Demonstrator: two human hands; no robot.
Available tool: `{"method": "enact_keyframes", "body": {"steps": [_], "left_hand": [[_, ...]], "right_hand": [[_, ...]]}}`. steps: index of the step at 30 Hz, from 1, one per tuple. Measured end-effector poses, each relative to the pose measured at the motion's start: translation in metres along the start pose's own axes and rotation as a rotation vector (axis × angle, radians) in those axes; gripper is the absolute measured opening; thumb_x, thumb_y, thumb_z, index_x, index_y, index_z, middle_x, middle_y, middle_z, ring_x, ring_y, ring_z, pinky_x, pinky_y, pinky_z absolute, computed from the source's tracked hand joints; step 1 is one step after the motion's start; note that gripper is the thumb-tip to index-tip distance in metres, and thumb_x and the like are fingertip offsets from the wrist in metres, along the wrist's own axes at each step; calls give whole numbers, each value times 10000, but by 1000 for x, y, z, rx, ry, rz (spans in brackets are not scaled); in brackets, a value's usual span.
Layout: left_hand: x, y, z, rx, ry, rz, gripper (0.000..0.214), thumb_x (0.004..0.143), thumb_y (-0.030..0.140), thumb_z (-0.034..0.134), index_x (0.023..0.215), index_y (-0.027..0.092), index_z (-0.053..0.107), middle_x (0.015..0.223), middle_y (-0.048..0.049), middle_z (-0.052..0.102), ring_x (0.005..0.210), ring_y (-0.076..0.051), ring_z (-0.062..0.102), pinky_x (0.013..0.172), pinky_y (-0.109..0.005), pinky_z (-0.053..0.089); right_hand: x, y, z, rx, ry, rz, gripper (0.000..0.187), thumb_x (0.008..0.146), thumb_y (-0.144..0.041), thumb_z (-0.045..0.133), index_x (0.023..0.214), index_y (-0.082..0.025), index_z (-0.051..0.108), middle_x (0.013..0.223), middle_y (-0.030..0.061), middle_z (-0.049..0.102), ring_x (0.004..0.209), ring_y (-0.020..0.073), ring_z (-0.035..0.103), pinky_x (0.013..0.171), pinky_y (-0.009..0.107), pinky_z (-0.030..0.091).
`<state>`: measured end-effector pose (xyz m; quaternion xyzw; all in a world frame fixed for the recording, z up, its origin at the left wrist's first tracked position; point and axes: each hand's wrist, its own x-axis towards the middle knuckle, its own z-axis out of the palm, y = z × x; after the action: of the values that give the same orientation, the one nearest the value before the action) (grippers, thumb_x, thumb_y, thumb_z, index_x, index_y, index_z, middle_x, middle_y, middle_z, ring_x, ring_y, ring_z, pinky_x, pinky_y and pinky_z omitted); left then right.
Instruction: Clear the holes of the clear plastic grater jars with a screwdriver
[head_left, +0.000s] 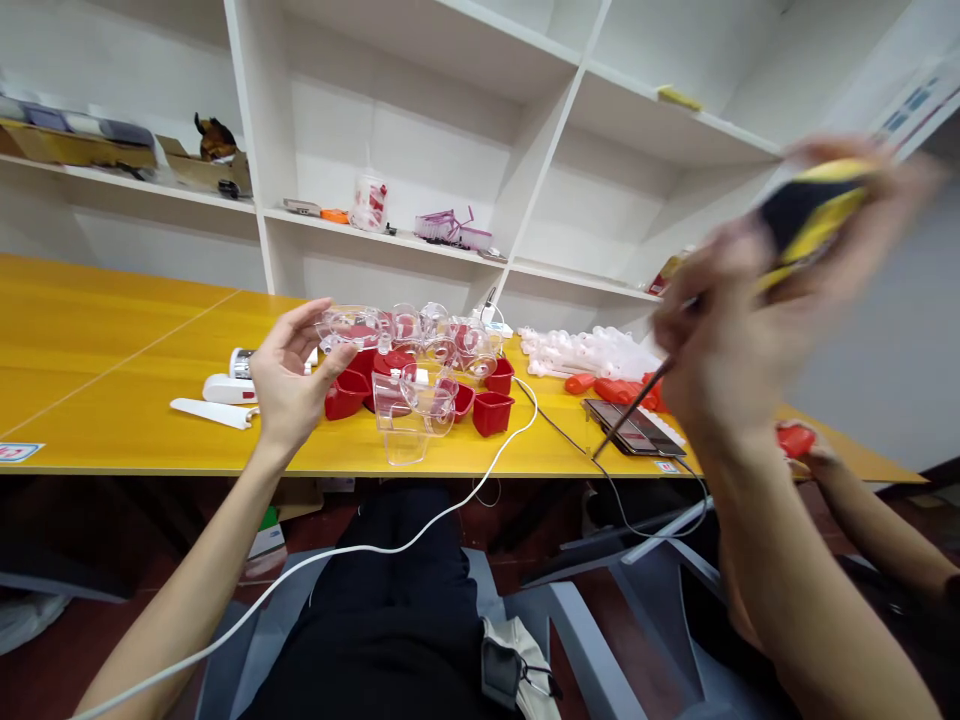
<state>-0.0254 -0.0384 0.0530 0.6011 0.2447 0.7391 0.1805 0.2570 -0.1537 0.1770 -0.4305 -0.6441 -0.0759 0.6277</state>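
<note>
My left hand (292,375) grips a clear plastic part (356,325) by its left end, between thumb and fingers, above the table. My right hand (750,330), smeared by motion, is raised at the right. In it is a screwdriver (814,215) with a black and yellow handle, its dark shaft slanting down to the left. More clear plastic parts (416,400) with round openings stand in front of and beside the left hand's part. Among them are several red plastic cups (493,412).
White plastic pieces (229,390) lie left of my left hand. A white cable (420,540) runs across my lap onto the yellow table (112,350). A tablet-like dark device (634,428), red pieces and pale pink parts (589,352) lie rightward. Another person's hand (821,455) holds something red.
</note>
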Motion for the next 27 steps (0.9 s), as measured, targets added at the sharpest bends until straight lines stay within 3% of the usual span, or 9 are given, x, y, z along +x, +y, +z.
{"method": "enact_keyframes", "body": {"steps": [2, 3, 5, 7, 11, 16, 21, 27], "left_hand": [[3, 2, -4, -25, 26, 35, 569, 745, 514, 824, 1212, 230, 666, 1108, -73, 713, 995, -216, 717, 931, -362, 587], [5, 2, -6, -33, 42, 50, 549, 747, 494, 829, 1203, 228, 680, 1098, -69, 718, 977, -210, 715, 911, -357, 591], [10, 3, -14, -43, 72, 66, 510, 734, 455, 850, 1171, 231, 709, 1113, -60, 727, 963, -201, 703, 881, -352, 594], [17, 5, -25, -46, 103, 74, 484, 720, 426, 867, 1144, 240, 729, 1125, -47, 733, 952, -192, 690, 859, -348, 593], [30, 11, -46, -38, 201, 134, 426, 724, 376, 876, 1095, 207, 753, 1029, -35, 745, 905, -163, 673, 821, -316, 584], [35, 14, -53, -55, 233, 139, 431, 722, 367, 877, 1089, 177, 756, 1018, -45, 745, 909, -147, 677, 801, -272, 559], [33, 18, -50, -42, 222, 97, 424, 725, 381, 875, 1076, 175, 757, 1030, -66, 741, 902, -134, 654, 780, -249, 541], [28, 20, -44, -30, 103, 18, 430, 719, 369, 875, 1085, 181, 749, 1054, -64, 731, 835, -126, 627, 743, -270, 533]], "right_hand": [[-36, 2, 14, -376, -342, -193, 428, 974, -506, 436, 1380, -403, 346, 1223, 28, 633, 935, 207, 694, 753, 371, 607], [-54, 6, 25, -427, -469, -232, 436, 967, -481, 457, 1386, -413, 361, 1157, 2, 682, 894, 195, 712, 722, 336, 605], [-82, 16, 50, -510, -664, -266, 447, 968, -444, 433, 1412, -464, 385, 1091, -34, 723, 837, 187, 732, 620, 293, 574], [-97, 24, 73, -614, -762, -268, 484, 978, -456, 361, 1461, -495, 348, 1056, -35, 730, 786, 196, 736, 519, 285, 502], [-96, 33, 98, -776, -849, -222, 475, 987, -319, 317, 1430, -441, 435, 1128, -14, 722, 821, 177, 736, 552, 264, 444], [-87, 41, 110, -858, -928, -157, 357, 994, -217, 377, 1288, -262, 575, 1187, 84, 707, 871, 204, 732, 568, 270, 401], [-79, 49, 123, -877, -905, -94, 333, 973, -203, 493, 1300, -214, 554, 1196, 118, 699, 932, 239, 726, 612, 261, 413], [-81, 51, 118, -813, -840, -38, 532, 996, -226, 477, 1514, -232, 355, 1294, 85, 672, 1039, 249, 710, 686, 294, 483]]}}
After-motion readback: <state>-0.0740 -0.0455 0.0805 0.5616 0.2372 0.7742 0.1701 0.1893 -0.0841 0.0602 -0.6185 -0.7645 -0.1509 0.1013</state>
